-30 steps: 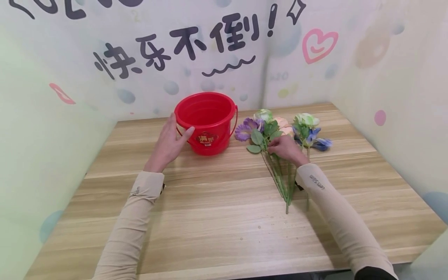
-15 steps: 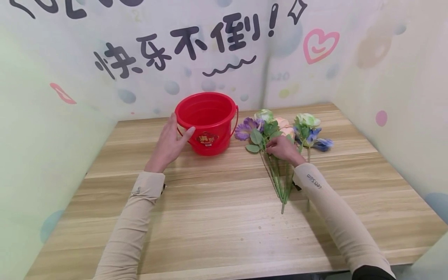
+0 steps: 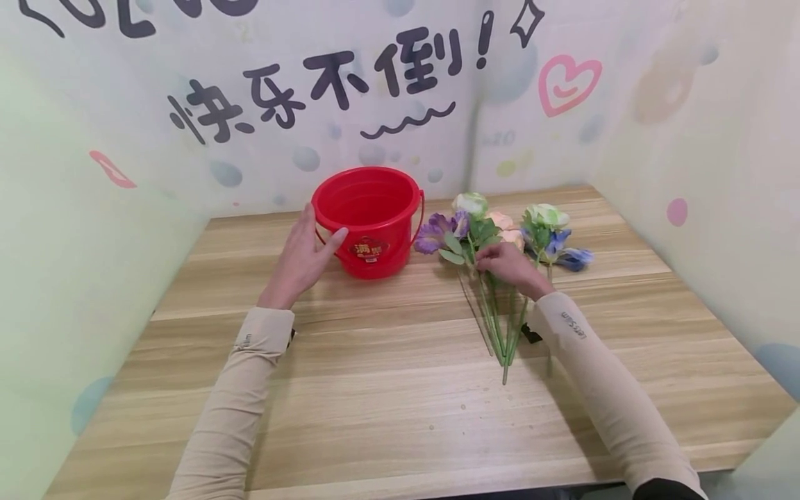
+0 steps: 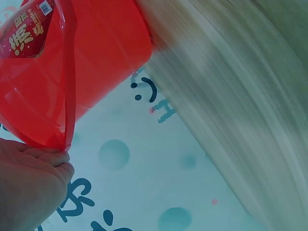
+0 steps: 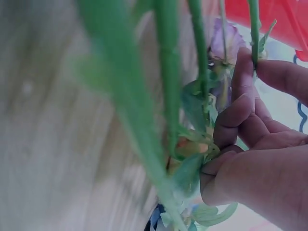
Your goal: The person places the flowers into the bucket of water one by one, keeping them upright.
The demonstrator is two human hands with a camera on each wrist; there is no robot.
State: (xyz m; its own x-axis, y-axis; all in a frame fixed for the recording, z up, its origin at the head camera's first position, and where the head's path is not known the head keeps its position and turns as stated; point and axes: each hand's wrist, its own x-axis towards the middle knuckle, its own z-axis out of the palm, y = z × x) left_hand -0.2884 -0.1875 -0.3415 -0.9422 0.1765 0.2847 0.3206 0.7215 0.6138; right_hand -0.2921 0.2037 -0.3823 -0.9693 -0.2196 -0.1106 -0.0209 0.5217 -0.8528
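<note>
A red bucket [image 3: 382,246] with a thin red handle stands upright at the back of the table. My left hand [image 3: 298,258] rests against its left side near the rim, fingers straight and thumb apart; the left wrist view has the fingertips at the rim. Right of the bucket lies a bunch of flowers, including a purple flower [image 3: 435,232], a white-green flower [image 3: 471,204] and a peach flower [image 3: 502,220]. Over their stems, my right hand [image 3: 514,268] pinches one green stem [image 5: 254,29] between thumb and index finger. Which blossom tops it is unclear.
Another white-green flower [image 3: 547,216] and a blue flower [image 3: 573,259] lie just right of my right hand. Long green stems [image 3: 498,333] point toward the front of the wooden table [image 3: 375,417]. A printed wall covering [image 3: 400,90] closes off the back and sides.
The flowers by my right hand have shifted slightly left, and their stems have spread a little. My left hand and the bucket stay where they were.
</note>
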